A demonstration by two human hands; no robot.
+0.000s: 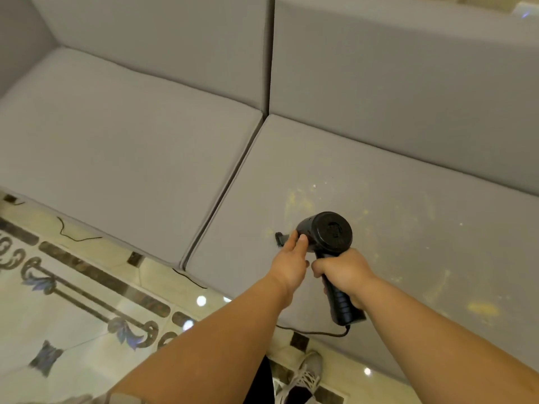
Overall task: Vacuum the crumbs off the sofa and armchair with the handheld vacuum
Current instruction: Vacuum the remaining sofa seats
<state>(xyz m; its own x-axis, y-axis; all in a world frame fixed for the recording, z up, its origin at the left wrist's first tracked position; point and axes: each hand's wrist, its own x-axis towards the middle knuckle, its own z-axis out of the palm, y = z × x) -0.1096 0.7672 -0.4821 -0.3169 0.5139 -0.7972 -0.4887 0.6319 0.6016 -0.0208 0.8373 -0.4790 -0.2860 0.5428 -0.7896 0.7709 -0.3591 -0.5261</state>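
Two hands on one black handheld vacuum (325,233), low over the right seat cushion (364,182) of the grey sofa (131,132). Right hand (344,272) clamped around the handle, fingers curled tight. Left hand (291,258) just beside it, fingers straight and resting against the side of the body. Nozzle (279,239) beyond the left fingertips, down at the fabric. Yellowish crumbs (482,309) scattered ahead and right of the right hand. Cord (315,333) trailing below the handle, over the patterned floor (73,301).
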